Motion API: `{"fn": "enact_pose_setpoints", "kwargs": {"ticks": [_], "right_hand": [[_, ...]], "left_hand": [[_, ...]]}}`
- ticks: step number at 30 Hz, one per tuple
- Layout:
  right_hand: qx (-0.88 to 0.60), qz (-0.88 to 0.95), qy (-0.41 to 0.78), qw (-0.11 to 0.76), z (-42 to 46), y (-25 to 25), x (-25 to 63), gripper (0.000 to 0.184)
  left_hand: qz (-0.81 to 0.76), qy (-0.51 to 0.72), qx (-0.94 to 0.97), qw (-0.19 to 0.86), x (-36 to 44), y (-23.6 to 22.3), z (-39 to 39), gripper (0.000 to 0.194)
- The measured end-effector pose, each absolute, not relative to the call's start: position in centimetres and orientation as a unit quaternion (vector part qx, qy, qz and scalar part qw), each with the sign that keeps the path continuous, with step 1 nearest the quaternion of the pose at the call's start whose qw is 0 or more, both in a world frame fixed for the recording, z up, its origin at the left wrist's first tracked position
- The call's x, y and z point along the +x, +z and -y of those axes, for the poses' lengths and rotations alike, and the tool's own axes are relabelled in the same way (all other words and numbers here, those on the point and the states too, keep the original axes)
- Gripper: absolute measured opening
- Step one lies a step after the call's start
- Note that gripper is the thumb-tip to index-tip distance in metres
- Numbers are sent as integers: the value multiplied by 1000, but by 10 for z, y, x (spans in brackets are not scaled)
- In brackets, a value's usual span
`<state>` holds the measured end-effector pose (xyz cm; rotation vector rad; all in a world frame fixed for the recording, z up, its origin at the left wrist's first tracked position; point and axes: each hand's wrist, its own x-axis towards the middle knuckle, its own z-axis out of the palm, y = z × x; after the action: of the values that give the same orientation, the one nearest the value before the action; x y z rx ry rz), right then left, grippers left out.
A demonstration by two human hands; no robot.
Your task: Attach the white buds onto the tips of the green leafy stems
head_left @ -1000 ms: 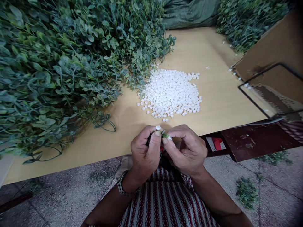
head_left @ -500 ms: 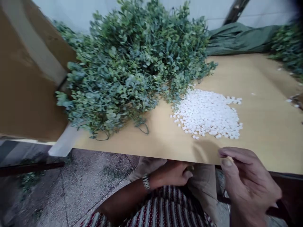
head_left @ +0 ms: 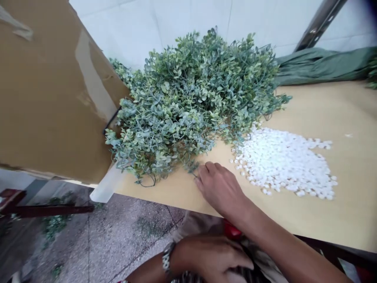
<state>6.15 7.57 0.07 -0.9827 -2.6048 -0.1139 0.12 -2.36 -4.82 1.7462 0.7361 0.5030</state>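
My right hand (head_left: 219, 188) reaches across the tan tabletop (head_left: 324, 220) to the near edge of a big heap of green leafy sprigs (head_left: 191, 106). Its fingertips are drawn together on one sprig (head_left: 193, 169) at the heap's front. My left hand (head_left: 212, 255), with a watch on its wrist, lies low over my lap, below the table edge. Its fingers curl over something dark that I cannot make out. A spread pile of small white buds (head_left: 285, 163) lies on the table just right of my right hand.
A large brown cardboard box (head_left: 50, 98) stands at the left, against the heap. Folded green cloth (head_left: 321, 65) lies at the back right. A red thing (head_left: 232, 230) shows under the table edge. The speckled floor (head_left: 88, 243) holds scattered green bits.
The view has swung left. My hands, together at a small sprig with white buds a second ago, have parted. The right hand has reached to the green heap; the left has dropped to my lap.
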Motion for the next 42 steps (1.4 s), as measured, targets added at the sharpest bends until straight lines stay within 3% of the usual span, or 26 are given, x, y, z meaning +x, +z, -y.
{"fn": "enact_pose_setpoints", "kwargs": {"ticks": [1,5,11,14,22,28,36,42], "right_hand": [[-349,918,-43,181,-77,-2,65,7],[-368,889,24,273,-75,-7,104,10],[-387,835,172,352,-56,-1,145,12],[-372,823,208,375,-46,1,146,12],[-340,830,185,402,-24,-8,137,22],[-362,816,147,426,-37,-8,178,10],[-442,837,18,322,-65,-25,205,14],[-440,825,-5,355,-63,-30,202,13]], "left_hand": [[-291,245,723,577,-6,-39,31,23],[-479,491,417,597,-23,-6,42,21],[-481,630,240,561,-22,-2,8,45],[-452,644,249,564,-12,-2,-7,47],[-440,655,245,564,17,9,-14,23],[-468,631,281,552,17,9,-25,18],[-463,589,251,613,27,8,-31,23],[-480,573,284,601,30,6,-32,18]]}}
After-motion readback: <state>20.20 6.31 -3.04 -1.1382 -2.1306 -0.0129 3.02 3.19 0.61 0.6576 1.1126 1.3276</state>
